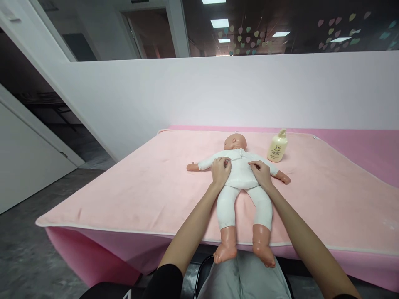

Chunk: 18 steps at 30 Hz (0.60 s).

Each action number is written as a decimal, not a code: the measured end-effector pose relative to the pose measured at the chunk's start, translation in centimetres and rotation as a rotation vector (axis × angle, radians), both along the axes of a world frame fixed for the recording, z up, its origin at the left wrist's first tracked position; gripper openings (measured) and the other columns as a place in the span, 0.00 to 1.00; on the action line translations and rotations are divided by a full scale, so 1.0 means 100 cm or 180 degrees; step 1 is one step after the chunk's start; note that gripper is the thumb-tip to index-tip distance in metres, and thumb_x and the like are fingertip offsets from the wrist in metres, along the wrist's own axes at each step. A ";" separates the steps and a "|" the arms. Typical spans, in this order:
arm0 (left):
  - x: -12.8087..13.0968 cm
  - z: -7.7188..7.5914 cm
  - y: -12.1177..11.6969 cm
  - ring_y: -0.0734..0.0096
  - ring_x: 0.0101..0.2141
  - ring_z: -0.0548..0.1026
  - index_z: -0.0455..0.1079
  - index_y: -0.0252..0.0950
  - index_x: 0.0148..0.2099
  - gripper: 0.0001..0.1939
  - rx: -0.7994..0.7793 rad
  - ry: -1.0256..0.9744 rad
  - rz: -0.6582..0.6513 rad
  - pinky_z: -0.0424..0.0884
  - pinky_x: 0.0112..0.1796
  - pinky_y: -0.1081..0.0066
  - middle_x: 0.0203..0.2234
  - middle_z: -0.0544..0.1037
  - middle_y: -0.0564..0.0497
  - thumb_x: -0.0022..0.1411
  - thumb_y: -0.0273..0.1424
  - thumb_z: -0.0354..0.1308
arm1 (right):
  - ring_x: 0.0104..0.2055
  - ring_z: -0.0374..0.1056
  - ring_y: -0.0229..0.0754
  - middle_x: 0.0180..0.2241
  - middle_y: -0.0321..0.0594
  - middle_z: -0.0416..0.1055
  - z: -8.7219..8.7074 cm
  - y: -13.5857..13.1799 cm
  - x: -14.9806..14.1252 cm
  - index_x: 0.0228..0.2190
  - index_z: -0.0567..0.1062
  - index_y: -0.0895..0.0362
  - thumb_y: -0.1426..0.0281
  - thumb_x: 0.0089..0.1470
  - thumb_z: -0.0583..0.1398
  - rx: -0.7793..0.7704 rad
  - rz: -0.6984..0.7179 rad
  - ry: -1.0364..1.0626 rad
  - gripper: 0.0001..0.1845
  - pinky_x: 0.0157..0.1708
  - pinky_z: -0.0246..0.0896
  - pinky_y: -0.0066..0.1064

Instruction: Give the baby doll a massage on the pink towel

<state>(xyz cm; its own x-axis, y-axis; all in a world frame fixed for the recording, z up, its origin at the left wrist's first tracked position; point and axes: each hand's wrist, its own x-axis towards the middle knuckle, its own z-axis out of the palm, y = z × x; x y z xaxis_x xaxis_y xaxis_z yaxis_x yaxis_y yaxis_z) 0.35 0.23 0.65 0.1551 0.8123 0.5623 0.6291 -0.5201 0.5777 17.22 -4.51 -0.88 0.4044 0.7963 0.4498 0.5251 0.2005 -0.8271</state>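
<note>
A baby doll [242, 176] with a white cloth body lies stretched out on the pink mat, bald head at the far end and turned to the left. Its arms are spread and its bare feet reach past the mat's near edge. On the left side of the torso rests my left hand [221, 171], fingers curled in against the cloth. My right hand [262, 172] mirrors it on the right side, with thumb and fingertips pressed together at the white fabric. How much cloth is between the fingers is too small to make out.
A pale yellow pump bottle [277, 146] stands upright beyond the doll's right-hand arm. The pink mat [131, 191] covers the table, and darker pink cloth [90, 253] hangs over its front. Behind rises a white wall [218, 91] with glass above. A white door [28, 158] is at left.
</note>
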 end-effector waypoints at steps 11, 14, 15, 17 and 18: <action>-0.003 0.004 -0.002 0.64 0.35 0.65 0.62 0.41 0.54 0.22 -0.0075 0.0418 -0.0157 0.59 0.39 0.66 0.29 0.71 0.51 0.56 0.27 0.47 | 0.30 0.61 0.40 0.27 0.40 0.69 0.004 -0.003 -0.001 0.27 0.77 0.57 0.67 0.42 0.53 -0.0055 0.0002 -0.0008 0.14 0.34 0.56 0.33; -0.004 0.004 -0.001 0.63 0.36 0.65 0.62 0.45 0.55 0.22 -0.0031 0.0826 -0.0178 0.58 0.38 0.65 0.33 0.71 0.49 0.58 0.27 0.44 | 0.30 0.62 0.40 0.27 0.40 0.70 0.003 -0.003 -0.001 0.27 0.77 0.57 0.67 0.42 0.53 -0.0044 0.0000 -0.0007 0.14 0.34 0.56 0.33; -0.004 0.004 0.000 0.63 0.37 0.65 0.63 0.46 0.54 0.22 -0.0026 0.0885 -0.0182 0.58 0.38 0.65 0.34 0.71 0.49 0.59 0.27 0.43 | 0.30 0.62 0.40 0.28 0.40 0.70 0.003 -0.002 -0.001 0.27 0.77 0.57 0.67 0.42 0.53 -0.0044 0.0002 -0.0006 0.14 0.34 0.56 0.33; -0.004 0.004 0.000 0.63 0.37 0.65 0.65 0.46 0.52 0.21 -0.0045 0.0898 -0.0174 0.58 0.38 0.65 0.34 0.71 0.49 0.59 0.27 0.44 | 0.31 0.62 0.41 0.28 0.40 0.70 0.003 -0.002 0.000 0.27 0.77 0.57 0.67 0.42 0.53 -0.0041 0.0007 -0.0006 0.14 0.34 0.56 0.33; -0.004 0.003 0.000 0.63 0.38 0.65 0.66 0.45 0.51 0.20 -0.0060 0.0865 -0.0166 0.58 0.38 0.65 0.34 0.71 0.49 0.59 0.27 0.44 | 0.31 0.62 0.40 0.28 0.40 0.70 0.002 -0.002 0.000 0.27 0.77 0.57 0.67 0.43 0.53 -0.0037 0.0006 -0.0007 0.14 0.34 0.56 0.33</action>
